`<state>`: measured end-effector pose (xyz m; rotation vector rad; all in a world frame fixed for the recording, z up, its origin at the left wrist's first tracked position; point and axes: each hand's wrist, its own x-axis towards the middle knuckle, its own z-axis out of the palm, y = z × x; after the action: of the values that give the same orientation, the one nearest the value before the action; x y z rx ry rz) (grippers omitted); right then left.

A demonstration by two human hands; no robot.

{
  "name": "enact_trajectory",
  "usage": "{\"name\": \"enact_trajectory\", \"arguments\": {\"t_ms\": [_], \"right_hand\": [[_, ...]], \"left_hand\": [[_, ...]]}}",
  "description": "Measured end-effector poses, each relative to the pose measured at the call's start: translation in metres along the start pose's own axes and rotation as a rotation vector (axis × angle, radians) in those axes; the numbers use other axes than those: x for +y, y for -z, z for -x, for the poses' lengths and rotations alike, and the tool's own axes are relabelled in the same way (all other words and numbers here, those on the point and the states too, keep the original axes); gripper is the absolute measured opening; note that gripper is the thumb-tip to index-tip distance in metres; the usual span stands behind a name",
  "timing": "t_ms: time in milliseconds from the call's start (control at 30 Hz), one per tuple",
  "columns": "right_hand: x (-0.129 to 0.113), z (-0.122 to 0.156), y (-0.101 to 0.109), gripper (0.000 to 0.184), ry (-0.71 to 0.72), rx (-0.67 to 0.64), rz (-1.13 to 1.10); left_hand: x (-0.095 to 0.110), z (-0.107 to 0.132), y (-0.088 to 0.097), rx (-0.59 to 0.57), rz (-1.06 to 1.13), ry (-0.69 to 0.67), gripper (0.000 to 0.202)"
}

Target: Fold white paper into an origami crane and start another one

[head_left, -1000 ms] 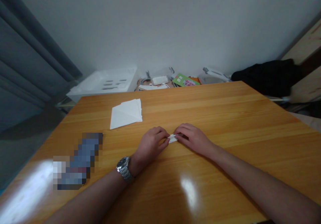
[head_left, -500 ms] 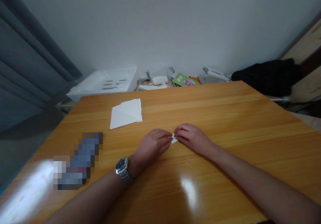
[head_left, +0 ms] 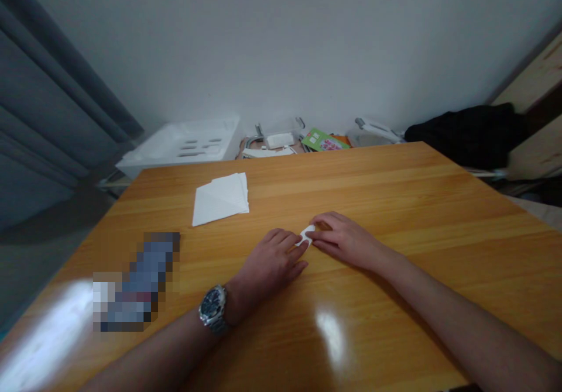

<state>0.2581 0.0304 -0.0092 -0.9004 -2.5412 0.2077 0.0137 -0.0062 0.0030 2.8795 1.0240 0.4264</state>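
Observation:
A small white piece of folded paper lies between my two hands near the middle of the wooden table. My left hand, with a metal watch on its wrist, grips the paper's left end at the fingertips. From the right, my right hand pinches the other end, its thumb and fingers on the paper. Part of the paper is hidden under the fingers. Farther back on the left rests a small stack of white paper sheets.
A blurred-out dark object lies at the table's left side. Beyond the far edge are a white tray, a green booklet and several small items. Black cloth is heaped at the far right.
The folded paper has turned and shows more of its surface. My left hand has rolled, spreading its thumb lower. My right hand has shifted slightly right.

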Motion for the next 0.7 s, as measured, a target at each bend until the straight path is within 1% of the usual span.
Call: {"name": "enact_trajectory", "arguments": {"t_ms": [100, 333, 533, 700], "right_hand": [[-0.001, 0.002, 0.004, 0.031, -0.024, -0.053, 0.006], [0.003, 0.009, 0.008, 0.036, -0.035, -0.103, -0.022], [0.004, 0.012, 0.003, 0.047, -0.032, -0.125, 0.042], [0.005, 0.016, -0.001, 0.054, -0.051, -0.182, 0.099]], "left_hand": [[-0.001, 0.001, 0.0, -0.017, 0.019, -0.001, 0.039], [-0.003, 0.004, -0.002, -0.01, 0.087, -0.001, 0.047], [0.003, 0.004, -0.005, -0.055, 0.069, 0.013, 0.05], [0.004, 0.005, -0.004, -0.073, 0.081, 0.016, 0.052]]}}
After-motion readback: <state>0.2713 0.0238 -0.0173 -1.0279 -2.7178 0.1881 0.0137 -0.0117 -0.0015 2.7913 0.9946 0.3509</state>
